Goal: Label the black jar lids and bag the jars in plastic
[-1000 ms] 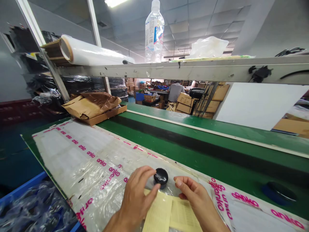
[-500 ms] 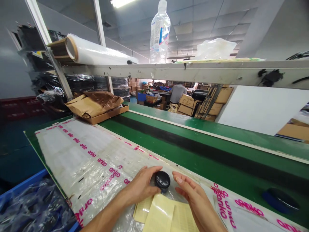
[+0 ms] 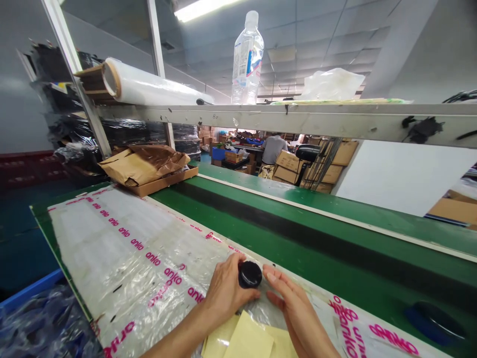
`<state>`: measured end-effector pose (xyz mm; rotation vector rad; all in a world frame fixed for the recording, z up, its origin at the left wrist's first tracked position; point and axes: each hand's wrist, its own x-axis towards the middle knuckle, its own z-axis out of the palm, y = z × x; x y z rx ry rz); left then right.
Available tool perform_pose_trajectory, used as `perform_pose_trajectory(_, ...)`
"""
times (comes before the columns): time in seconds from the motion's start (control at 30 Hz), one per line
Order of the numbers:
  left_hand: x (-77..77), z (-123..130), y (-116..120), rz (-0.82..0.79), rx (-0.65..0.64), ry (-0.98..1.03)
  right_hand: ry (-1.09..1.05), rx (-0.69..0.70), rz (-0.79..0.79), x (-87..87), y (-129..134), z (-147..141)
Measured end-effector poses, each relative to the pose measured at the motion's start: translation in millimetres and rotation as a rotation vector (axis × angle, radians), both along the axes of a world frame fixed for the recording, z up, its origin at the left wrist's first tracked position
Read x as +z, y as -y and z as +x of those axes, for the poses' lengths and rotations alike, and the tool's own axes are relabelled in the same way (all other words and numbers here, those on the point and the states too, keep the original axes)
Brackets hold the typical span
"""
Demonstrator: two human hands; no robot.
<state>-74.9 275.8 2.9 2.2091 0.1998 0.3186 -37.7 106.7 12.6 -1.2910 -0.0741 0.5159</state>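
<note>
A small round black piece with a glossy top, like a lid (image 3: 250,274), stands on the plastic-covered work surface. My left hand (image 3: 228,286) curls round its left side, fingers behind and thumb in front, gripping it. On the other side, my right hand (image 3: 288,296) is open, its fingers stretched out close to the piece but apart from it. Yellow paper sheets (image 3: 249,338) lie below both hands, partly covered by my forearms.
A green conveyor belt (image 3: 316,238) runs behind the work surface, with a dark round item (image 3: 436,322) on it at right. A blue crate (image 3: 32,291) of bagged parts is at lower left. A cardboard tray (image 3: 167,181) with brown paper sits at the belt's far left. Overhead, a shelf (image 3: 261,115) holds a bottle (image 3: 248,59).
My left hand's fingers and thumb have closed further round the black piece. My right hand has shifted slightly left. The view has tilted up a little.
</note>
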Motion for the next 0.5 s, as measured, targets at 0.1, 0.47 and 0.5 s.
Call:
perform_pose_trajectory(0.1, -0.5, 1.2, -8.1, -0.021, -0.079, 0.003, -0.021, -0.024, 0.007, -6.7, -2.5, 1.2)
perform_pose_trajectory(0.47, -3.6, -0.9, -7.0, -0.121, -0.076, 0.036, -0.047, -0.102, 0.028, -8.8, -7.3, 4.0)
perform_pose_trajectory(0.5, -4.2, -0.8, -6.5, -0.127, -0.09, 0.049, -0.039, -0.098, 0.025, -10.5, -6.7, 4.7)
